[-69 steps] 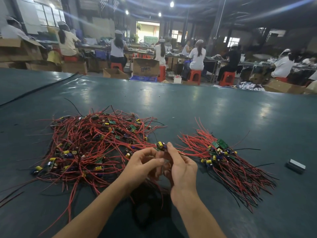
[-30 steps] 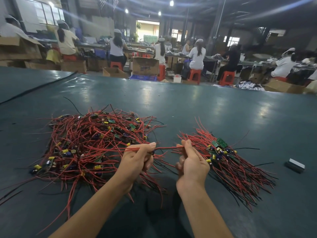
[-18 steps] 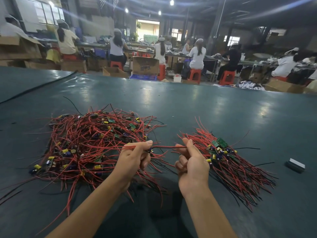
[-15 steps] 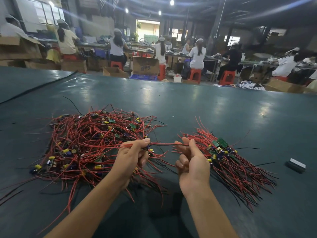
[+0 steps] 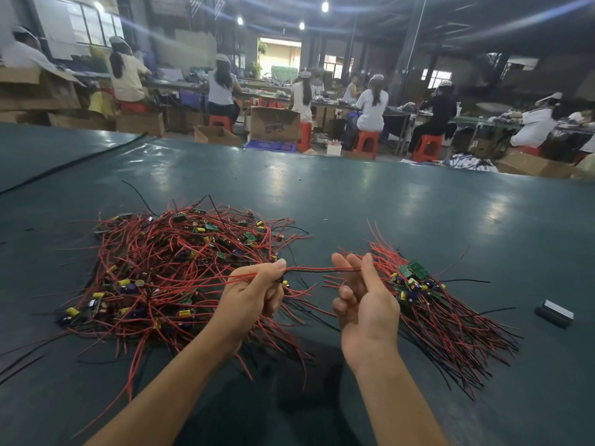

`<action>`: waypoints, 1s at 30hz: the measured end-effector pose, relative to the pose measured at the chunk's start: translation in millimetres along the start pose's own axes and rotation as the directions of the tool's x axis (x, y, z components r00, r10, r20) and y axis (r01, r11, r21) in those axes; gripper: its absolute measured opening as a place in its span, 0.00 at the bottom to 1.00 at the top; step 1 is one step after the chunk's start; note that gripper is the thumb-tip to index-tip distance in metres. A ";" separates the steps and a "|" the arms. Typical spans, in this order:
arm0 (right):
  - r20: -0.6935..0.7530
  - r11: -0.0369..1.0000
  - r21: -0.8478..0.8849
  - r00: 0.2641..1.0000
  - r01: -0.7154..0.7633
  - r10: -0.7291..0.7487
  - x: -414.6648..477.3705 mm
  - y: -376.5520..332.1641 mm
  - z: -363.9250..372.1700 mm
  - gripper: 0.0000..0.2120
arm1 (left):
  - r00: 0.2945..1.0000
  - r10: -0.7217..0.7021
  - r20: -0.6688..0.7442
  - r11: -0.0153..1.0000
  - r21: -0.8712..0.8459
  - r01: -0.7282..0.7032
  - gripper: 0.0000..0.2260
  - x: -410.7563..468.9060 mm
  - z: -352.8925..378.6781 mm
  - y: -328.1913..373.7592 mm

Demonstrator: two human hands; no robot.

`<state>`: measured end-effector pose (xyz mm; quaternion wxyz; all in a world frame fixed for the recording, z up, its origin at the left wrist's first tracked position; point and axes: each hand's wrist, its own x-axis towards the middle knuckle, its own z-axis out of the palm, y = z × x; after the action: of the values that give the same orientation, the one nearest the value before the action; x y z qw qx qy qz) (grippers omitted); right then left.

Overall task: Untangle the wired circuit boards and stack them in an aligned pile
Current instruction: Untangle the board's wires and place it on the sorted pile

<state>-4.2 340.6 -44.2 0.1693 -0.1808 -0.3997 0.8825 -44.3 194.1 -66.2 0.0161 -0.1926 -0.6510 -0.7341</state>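
At the left, the tangled heap (image 5: pixel 167 268) of red-wired boards sprawls on the green table (image 5: pixel 354 194). Our left hand (image 5: pixel 254 294), at the heap's near right edge, curls tight round one board's leads. From it a taut wire pair (image 5: pixel 322 269) runs rightward to our right hand (image 5: pixel 363 304), which pinches it between thumb and forefinger. Just right of that hand lies the sorted pile (image 5: pixel 434 300), and farther right a small dark block (image 5: pixel 554 313). The print on the cardboard box (image 5: pixel 273 123) behind is too blurred to read.

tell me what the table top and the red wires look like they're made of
The table top: probably a dark green vinyl or rubber mat, semi-gloss, going by the soft glare patches on it. The red wires: thin leads in smooth plastic insulation, judging by even colour and loose curls.
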 end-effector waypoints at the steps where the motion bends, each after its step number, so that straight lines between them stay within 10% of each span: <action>1: 0.013 0.999 -0.031 1.000 0.011 -0.010 -1.7 1.6 1.4 0.10 | 1.000 0.007 0.004 1.000 0.009 -0.007 0.22 -0.2 0.9 -0.4; 14: 0.297 0.950 -0.301 0.955 0.086 0.007 -22.5 38.6 15.2 0.11 | 0.997 -0.050 0.061 0.999 -0.006 0.050 0.18 0.0 1.4 -6.1; 30: -0.041 0.989 -0.143 0.998 -0.045 0.040 4.1 2.2 -1.8 0.05 | 0.999 -0.032 -0.026 0.999 -0.014 0.032 0.20 3.3 -0.8 -4.2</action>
<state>-7.3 342.1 -47.7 0.1446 -0.2180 -0.4550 0.8512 -48.7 194.7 -69.2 0.0114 -0.1728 -0.6488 -0.7410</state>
